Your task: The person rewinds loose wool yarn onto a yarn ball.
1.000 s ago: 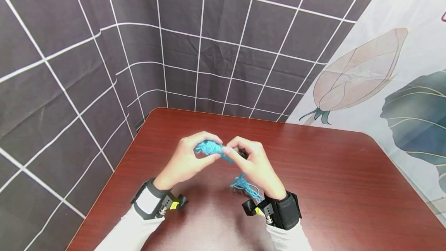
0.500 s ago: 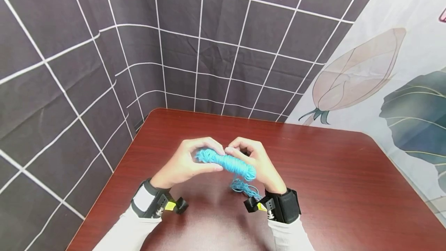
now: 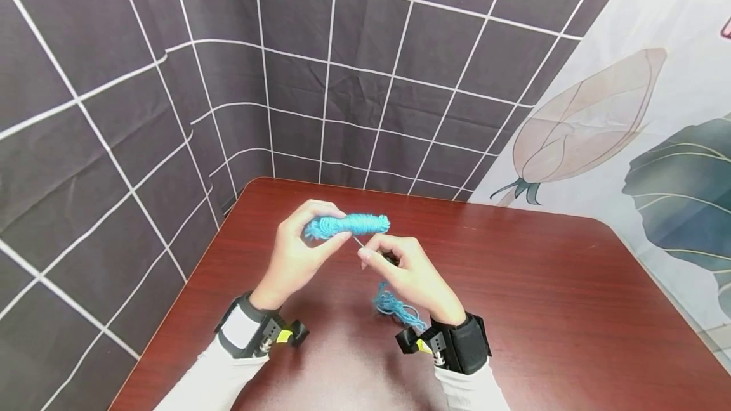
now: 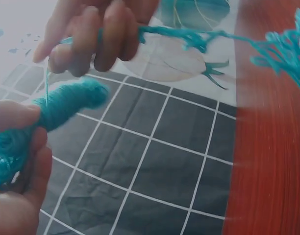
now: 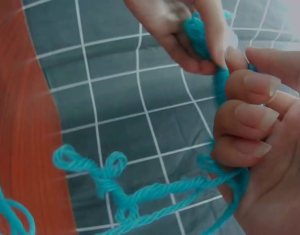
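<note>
A bundle of light-blue yarn (image 3: 370, 224), wound tightly round its middle with loops at its ends, is held up above the table. My left hand (image 3: 294, 259) grips its left end between thumb and fingers. Just to the right and lower, my right hand (image 3: 415, 273) pinches a thin strand of the yarn (image 4: 46, 83) that runs taut to the bundle. In the right wrist view, more yarn (image 5: 164, 188) trails from below my curled right fingers. A loose tangle of the same yarn (image 3: 395, 307) shows below the right hand in the head view.
The reddish-brown wooden table (image 3: 542, 309) spreads under both hands. A dark cloth with white grid lines (image 3: 365, 68) hangs behind and to the left, and a white cloth printed with a bud and leaf (image 3: 599, 144) hangs at the right.
The bundle swung down to the right beneath my right hand, then rose to nearly level. My right hand now sits apart from it, below, with the strand stretched between them.
</note>
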`<state>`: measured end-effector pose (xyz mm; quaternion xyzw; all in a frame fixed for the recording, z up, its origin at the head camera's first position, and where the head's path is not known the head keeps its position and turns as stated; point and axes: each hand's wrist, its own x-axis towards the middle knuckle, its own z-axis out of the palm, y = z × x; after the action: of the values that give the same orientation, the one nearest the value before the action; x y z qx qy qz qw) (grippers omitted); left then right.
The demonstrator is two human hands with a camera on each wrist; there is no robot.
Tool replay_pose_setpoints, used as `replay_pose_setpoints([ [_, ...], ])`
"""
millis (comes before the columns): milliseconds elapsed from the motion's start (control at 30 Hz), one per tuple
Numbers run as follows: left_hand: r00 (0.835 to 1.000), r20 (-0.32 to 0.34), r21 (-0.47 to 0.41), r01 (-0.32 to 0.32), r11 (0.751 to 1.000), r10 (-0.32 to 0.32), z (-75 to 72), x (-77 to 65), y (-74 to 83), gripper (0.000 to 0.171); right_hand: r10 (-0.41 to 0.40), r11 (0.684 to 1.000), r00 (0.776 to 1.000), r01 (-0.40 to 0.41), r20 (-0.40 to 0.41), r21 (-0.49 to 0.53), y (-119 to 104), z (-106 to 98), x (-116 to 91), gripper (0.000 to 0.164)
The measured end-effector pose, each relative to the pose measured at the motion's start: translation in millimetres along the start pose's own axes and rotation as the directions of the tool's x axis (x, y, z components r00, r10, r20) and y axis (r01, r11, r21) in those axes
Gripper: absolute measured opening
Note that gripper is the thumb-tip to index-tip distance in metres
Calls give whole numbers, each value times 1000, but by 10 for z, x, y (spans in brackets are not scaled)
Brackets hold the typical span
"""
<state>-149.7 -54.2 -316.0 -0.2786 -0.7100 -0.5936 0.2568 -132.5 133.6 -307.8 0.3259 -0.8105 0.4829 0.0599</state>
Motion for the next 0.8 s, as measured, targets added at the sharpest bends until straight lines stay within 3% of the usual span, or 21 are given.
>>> replay_pose_setpoints([
  [133, 997, 67, 69, -35, 997, 30, 18, -9, -15, 27, -18, 999, 999, 17, -43, -29, -45, -31, -10, 13],
  [267, 985, 173, 62, -30, 998, 19, 31, -23, -31, 25, -43, 998, 994, 38, -101, -53, -52, -66, -10, 10],
  [433, 942, 334, -5, -24, 1000, 24, 30, -29, -27, 25, -75, 995, 982, 62, -175, -79, -22, -125, -11, 5],
  [633, 886, 454, -196, -2, 981, 92, 16, -30, -8, 26, -61, 997, 979, 51, -193, -58, 216, -151, -30, 5],
  [700, 884, 456, -274, 24, 961, 108, 12, -28, 6, 26, -37, 999, 982, 30, -185, -40, 318, -146, -36, 5],
  [767, 902, 419, -338, 44, 940, 108, 10, -27, 19, 26, -8, 1000, 987, 10, -162, 11, 383, -129, -35, 8],
  [800, 918, 383, -361, 49, 931, 101, 9, -26, 23, 26, -6, 1000, 989, 10, -151, 26, 400, -118, -33, 8],
])
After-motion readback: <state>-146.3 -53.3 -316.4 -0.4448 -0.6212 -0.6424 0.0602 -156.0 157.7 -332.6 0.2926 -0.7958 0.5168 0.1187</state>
